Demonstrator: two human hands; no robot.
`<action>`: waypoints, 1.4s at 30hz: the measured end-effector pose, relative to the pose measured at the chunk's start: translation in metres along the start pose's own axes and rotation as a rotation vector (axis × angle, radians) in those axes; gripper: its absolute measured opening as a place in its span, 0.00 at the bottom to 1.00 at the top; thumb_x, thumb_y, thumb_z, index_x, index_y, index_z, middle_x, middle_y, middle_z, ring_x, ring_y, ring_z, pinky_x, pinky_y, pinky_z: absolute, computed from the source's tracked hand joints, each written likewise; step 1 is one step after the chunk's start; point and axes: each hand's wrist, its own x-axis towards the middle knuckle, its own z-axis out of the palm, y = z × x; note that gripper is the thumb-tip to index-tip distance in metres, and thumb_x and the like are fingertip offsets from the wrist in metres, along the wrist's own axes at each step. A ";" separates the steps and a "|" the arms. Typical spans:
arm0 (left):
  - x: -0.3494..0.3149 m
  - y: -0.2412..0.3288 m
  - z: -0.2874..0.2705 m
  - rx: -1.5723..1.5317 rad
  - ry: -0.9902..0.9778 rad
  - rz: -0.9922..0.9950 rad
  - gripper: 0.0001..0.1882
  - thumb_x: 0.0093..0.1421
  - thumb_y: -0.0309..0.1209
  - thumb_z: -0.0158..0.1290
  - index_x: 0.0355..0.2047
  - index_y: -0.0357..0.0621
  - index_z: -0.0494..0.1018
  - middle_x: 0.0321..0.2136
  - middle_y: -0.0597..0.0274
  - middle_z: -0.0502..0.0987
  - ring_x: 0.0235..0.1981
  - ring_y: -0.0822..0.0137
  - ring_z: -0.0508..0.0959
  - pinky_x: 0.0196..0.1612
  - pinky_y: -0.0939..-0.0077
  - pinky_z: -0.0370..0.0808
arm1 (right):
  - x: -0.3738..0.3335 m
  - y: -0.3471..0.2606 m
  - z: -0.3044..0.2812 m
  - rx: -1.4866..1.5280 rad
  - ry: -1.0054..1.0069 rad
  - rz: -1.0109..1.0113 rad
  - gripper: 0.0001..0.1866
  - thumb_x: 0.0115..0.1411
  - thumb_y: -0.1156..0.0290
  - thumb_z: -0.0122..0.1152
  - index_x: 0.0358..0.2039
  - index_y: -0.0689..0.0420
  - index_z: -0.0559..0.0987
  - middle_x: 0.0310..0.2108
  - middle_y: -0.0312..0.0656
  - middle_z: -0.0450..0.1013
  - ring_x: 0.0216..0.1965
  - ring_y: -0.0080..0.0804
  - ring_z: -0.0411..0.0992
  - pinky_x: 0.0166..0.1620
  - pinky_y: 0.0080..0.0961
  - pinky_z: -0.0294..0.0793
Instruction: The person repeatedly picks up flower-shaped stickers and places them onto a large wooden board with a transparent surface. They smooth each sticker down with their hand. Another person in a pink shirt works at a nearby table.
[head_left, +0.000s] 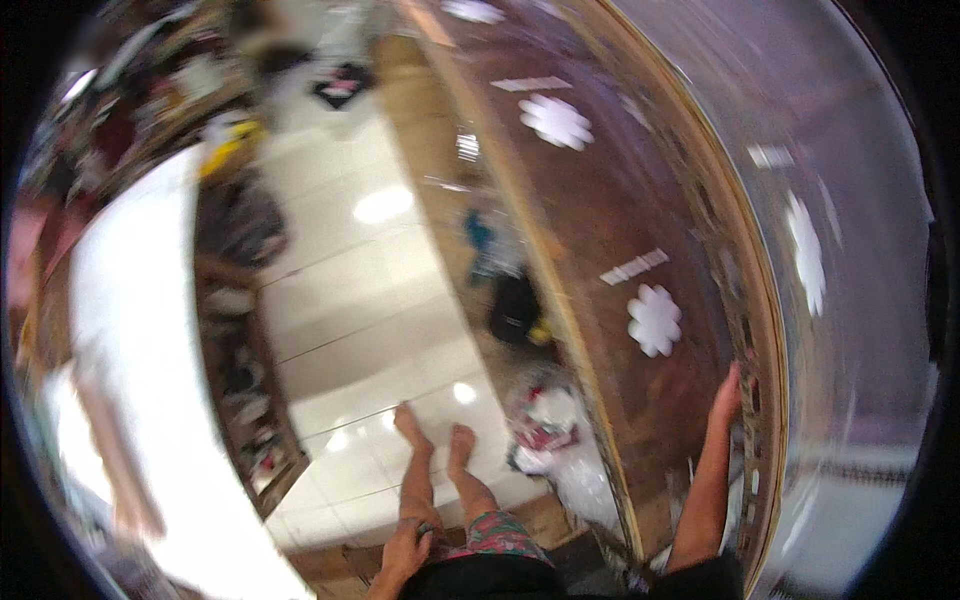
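Note:
My left hand (405,552) is low in front of my body, beside my thigh. Its fingers are curled round a small dark thing (425,528) that I cannot make out. My right arm stretches forward along a long brown glass-like panel (620,210) with a pale wooden edge. At the panel's right side my right hand (730,392) touches the slotted rail (742,330), its fingers stretched out and blurred. White flower-shaped spots (655,320) and short pale bars show on the panel, seemingly reflected lights.
A bright white counter (150,300) runs along the left, above shelves of mixed goods (245,390). Clear plastic bags (580,470) and a black bag (514,308) lie beside the panel. Pale floor tiles (340,270) are under my bare feet. A dark item (342,87) lies farther off.

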 end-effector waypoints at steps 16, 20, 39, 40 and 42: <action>-0.130 0.092 -0.235 -0.032 0.918 0.387 0.18 0.62 0.34 0.57 0.51 0.42 0.75 0.31 0.55 0.76 0.32 0.55 0.78 0.38 0.62 0.75 | -0.316 -0.484 0.022 1.079 -1.475 -0.376 0.14 0.69 0.74 0.52 0.53 0.64 0.72 0.42 0.45 0.75 0.35 0.33 0.79 0.38 0.27 0.80; -0.149 0.032 -0.276 -0.001 1.066 0.324 0.15 0.61 0.32 0.57 0.47 0.40 0.76 0.32 0.53 0.76 0.32 0.53 0.77 0.37 0.61 0.74 | -0.350 -0.499 0.048 0.794 -1.585 -0.258 0.17 0.67 0.73 0.52 0.55 0.66 0.72 0.45 0.49 0.76 0.39 0.38 0.80 0.40 0.30 0.80; -0.133 -0.067 -0.265 0.096 1.112 0.287 0.10 0.55 0.25 0.56 0.39 0.36 0.76 0.33 0.50 0.75 0.35 0.48 0.75 0.40 0.57 0.70 | -0.422 -0.362 0.050 0.103 -1.349 -0.187 0.24 0.57 0.57 0.61 0.49 0.58 0.79 0.47 0.52 0.78 0.48 0.48 0.77 0.53 0.38 0.75; -0.135 -0.065 -0.266 0.092 1.118 0.298 0.10 0.55 0.25 0.56 0.38 0.37 0.77 0.33 0.50 0.75 0.35 0.48 0.75 0.40 0.57 0.70 | -0.422 -0.373 0.047 0.101 -1.376 -0.195 0.24 0.57 0.57 0.61 0.50 0.59 0.79 0.46 0.52 0.78 0.48 0.48 0.77 0.53 0.37 0.75; -0.139 -0.063 -0.269 0.111 1.144 0.324 0.10 0.54 0.25 0.57 0.38 0.38 0.77 0.32 0.50 0.76 0.35 0.48 0.75 0.40 0.57 0.70 | -0.429 -0.378 0.047 0.064 -1.395 -0.256 0.25 0.56 0.56 0.61 0.50 0.58 0.79 0.45 0.52 0.79 0.48 0.47 0.77 0.52 0.37 0.75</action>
